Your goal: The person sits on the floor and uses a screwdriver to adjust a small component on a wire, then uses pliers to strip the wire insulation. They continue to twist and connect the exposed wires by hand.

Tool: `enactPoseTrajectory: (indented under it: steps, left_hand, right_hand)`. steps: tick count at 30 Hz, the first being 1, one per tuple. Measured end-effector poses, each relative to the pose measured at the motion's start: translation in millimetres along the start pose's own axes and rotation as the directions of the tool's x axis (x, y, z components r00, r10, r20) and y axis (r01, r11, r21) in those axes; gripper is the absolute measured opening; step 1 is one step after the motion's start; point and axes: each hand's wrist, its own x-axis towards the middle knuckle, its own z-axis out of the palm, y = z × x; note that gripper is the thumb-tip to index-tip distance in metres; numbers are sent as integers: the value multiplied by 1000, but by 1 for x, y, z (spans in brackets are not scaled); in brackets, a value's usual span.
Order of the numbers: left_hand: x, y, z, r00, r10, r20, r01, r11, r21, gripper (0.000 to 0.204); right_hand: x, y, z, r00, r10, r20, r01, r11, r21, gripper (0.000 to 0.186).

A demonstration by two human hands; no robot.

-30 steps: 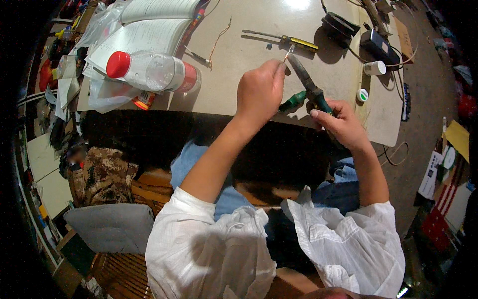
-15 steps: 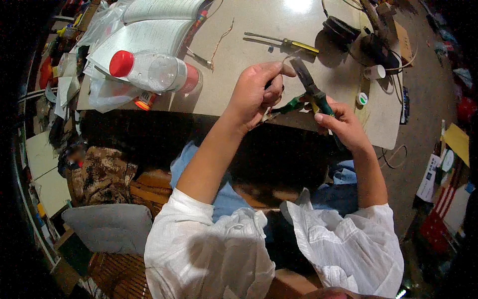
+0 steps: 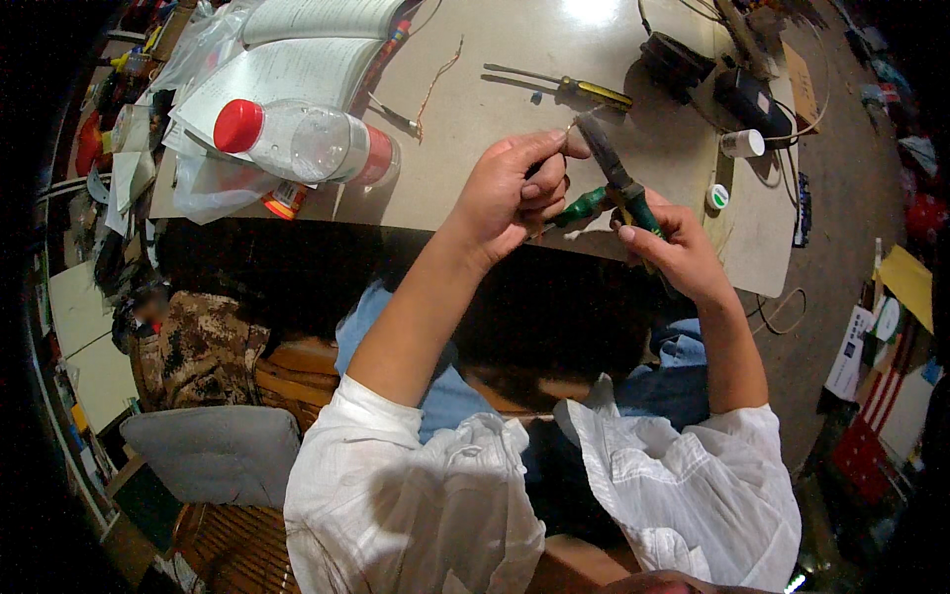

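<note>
In my right hand [image 3: 673, 243] is a pair of pliers [image 3: 604, 153] with dark jaws, the fingers wrapped round a green handle. Another green handle [image 3: 584, 206] points left, its end close under my left hand; whether it belongs to the pliers is unclear. My left hand [image 3: 515, 188] is closed, thumb and forefinger pinching a thin wire [image 3: 571, 129] whose short end pokes up beside the tips of the jaws. The rest of that wire is hidden by the fingers. Behind both hands, a yellow-and-black screwdriver [image 3: 594, 92] lies on the table.
On the table [image 3: 465, 109], a red-capped clear bottle [image 3: 307, 144] lies at the left by an open book [image 3: 287, 69]. A twisted wire piece [image 3: 440, 79] rests mid-table. Black corded devices [image 3: 752, 104], a white cylinder [image 3: 742, 144] and a round green-and-white piece [image 3: 717, 196] are at right.
The pliers' jaws have shifted slightly left, nearer my left fingertips. My left hand has turned a little, and the wire end now stands more upright beside the jaws.
</note>
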Motion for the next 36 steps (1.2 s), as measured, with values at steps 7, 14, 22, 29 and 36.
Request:
enactPoseTrajectory:
  steps: [7, 14, 22, 29, 36]
  left_hand:
    - [3, -4, 5, 967, 233, -105, -153, 856, 493, 27]
    - [5, -12, 6, 868, 495, -33, -249, 493, 834, 24]
    - [3, -7, 6, 944, 325, -53, -222, 747, 627, 27]
    - [2, -6, 5, 943, 326, -57, -229, 767, 599, 27]
    - [4, -7, 7, 814, 578, 57, -199, 184, 963, 19]
  right_hand:
    - [-1, 4, -7, 999, -2, 35, -1, 997, 77, 23]
    - [-1, 5, -9, 998, 28, 57, -33, 996, 80, 25]
    - [-1, 1, -5, 999, 3, 46, -6, 998, 65, 23]
    - [-1, -3, -3, 999, 32, 39, -33, 999, 41, 22]
    - [-2, 8, -9, 998, 38, 50, -43, 993, 110, 22]
